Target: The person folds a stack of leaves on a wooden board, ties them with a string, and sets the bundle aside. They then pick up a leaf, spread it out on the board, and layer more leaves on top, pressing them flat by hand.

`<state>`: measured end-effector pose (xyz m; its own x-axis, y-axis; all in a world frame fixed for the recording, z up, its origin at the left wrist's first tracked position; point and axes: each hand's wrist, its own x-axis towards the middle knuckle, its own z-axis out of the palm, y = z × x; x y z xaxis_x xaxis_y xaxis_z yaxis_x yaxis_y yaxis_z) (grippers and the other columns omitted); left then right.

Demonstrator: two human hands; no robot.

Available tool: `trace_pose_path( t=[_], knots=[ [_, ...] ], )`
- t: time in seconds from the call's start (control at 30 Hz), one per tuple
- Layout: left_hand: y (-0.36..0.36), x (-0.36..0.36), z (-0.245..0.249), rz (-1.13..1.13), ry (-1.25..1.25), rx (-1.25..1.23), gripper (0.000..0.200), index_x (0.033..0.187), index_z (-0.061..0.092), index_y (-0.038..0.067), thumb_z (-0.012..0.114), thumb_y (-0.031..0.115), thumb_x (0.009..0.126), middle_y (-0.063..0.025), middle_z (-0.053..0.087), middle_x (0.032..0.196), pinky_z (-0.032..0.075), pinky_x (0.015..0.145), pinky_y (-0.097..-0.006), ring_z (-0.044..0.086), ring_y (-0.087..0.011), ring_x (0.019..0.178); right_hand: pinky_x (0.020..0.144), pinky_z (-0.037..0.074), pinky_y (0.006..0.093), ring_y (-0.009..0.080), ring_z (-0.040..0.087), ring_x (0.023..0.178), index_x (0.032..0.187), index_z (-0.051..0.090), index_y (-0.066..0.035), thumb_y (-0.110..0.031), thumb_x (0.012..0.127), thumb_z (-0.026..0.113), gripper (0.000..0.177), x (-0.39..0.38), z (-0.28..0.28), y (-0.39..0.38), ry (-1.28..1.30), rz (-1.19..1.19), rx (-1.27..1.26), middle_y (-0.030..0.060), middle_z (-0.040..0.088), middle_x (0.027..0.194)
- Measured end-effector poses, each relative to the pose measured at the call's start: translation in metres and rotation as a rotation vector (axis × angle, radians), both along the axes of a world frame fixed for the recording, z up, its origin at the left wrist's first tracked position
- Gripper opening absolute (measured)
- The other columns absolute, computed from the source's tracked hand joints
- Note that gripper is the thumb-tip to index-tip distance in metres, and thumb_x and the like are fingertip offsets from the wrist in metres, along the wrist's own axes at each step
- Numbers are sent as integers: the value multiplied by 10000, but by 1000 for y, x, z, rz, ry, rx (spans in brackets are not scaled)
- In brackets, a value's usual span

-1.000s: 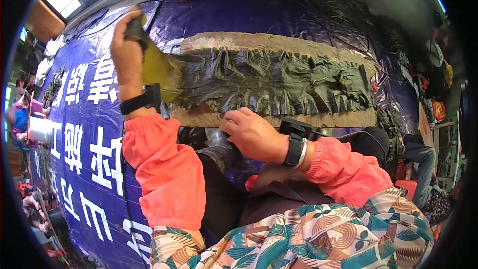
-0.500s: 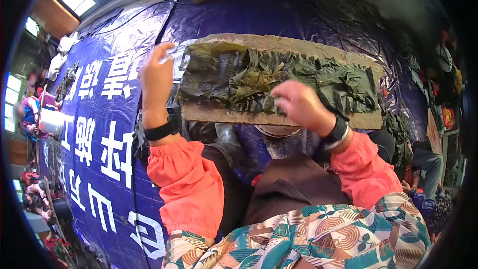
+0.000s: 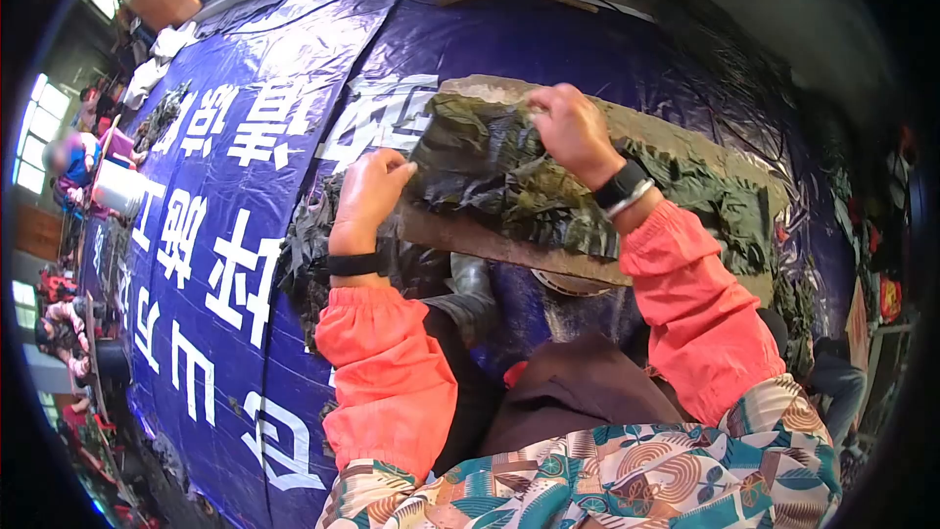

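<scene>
A long strip of dark green kelp [image 3: 470, 157], wet-looking and wrinkled, lies along a wooden board [image 3: 480, 243] in front of me. My left hand [image 3: 370, 194] is at the kelp's left edge, its thumb and fingers pinched together on that edge. Over the kelp's far edge, my right hand [image 3: 571, 132] pinches a bit of it between thumb and fingers. The left part of the strip lies fairly flat between my hands, while the middle and right part is bunched into folds. My right forearm hides some of the middle.
A purple plastic sheet [image 3: 323, 333] with large white characters covers the floor. More dark kelp [image 3: 313, 225] lies left of the board. Under the board shows a pale round rim [image 3: 578, 282]. A white bucket [image 3: 119, 186] and other people [image 3: 76, 162] are at far left.
My right hand has moved from above the middle of the kelp to its far edge. My left hand has come down to the left edge. The view has shifted, too.
</scene>
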<state>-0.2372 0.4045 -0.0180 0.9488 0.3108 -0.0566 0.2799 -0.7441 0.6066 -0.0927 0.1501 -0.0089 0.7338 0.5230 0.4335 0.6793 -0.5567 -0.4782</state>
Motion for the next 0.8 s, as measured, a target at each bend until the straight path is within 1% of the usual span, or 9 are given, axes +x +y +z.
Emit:
trace_pose_path(
  t=[0.07,0.1,0.17,0.3,0.4,0.5,0.63,0.77,0.8],
  knots=[
    [6,10,-6,107,-80,123,362,1016,670,24,723,304,792,-190,676,871,500,757,-404,660,-326,840,820,489,411,347,613,908,960,679,-64,-206,764,690,242,9,8,43,-117,74,142,159,653,904],
    [4,15,-2,123,17,32,374,1019,666,18,729,308,791,-203,676,914,498,776,-426,656,-347,878,836,485,406,341,616,931,975,680,-60,-250,764,693,284,12,12,67,-104,117,135,161,658,935],
    [7,21,-19,72,-35,34,379,1007,668,13,737,314,787,-211,675,931,496,792,-432,649,-361,913,851,481,402,335,619,953,989,680,-57,-294,764,697,328,15,13,100,-87,164,132,164,663,967],
    [4,26,-5,5,66,124,312,967,671,9,708,269,799,-240,661,932,491,813,-440,629,-390,943,805,500,412,343,640,900,1006,700,-89,-442,703,710,465,32,-16,133,-124,222,-178,168,677,941],
    [0,22,7,-32,92,105,291,953,662,-2,687,246,802,-247,653,920,486,803,-443,624,-399,931,731,512,391,303,667,796,850,730,-109,-358,699,719,292,60,-20,143,223,238,-196,143,688,823],
    [0,19,12,-68,97,20,294,951,652,-12,680,241,804,-242,653,892,485,780,-434,630,-391,893,708,489,332,192,632,722,876,732,-47,-184,710,761,217,83,-23,145,891,278,154,78,705,811],
    [0,16,23,-41,155,-71,304,957,632,-26,674,233,804,-232,649,862,481,747,-419,635,-361,810,705,479,338,161,596,709,890,733,-38,-143,771,718,159,90,-18,139,1102,239,213,65,683,807],
    [16,14,8,-37,106,-202,296,970,638,-24,672,221,808,-211,658,858,503,672,-403,648,-311,761,697,478,302,155,602,764,967,708,-23,-126,788,708,207,88,-26,139,1006,116,408,58,682,870],
    [16,13,11,-24,197,-191,294,982,642,-22,671,216,812,-193,663,854,512,634,-385,653,-290,739,697,478,302,155,602,764,967,708,-23,-126,788,708,207,88,-28,139,1003,115,410,58,682,870]
  ],
)
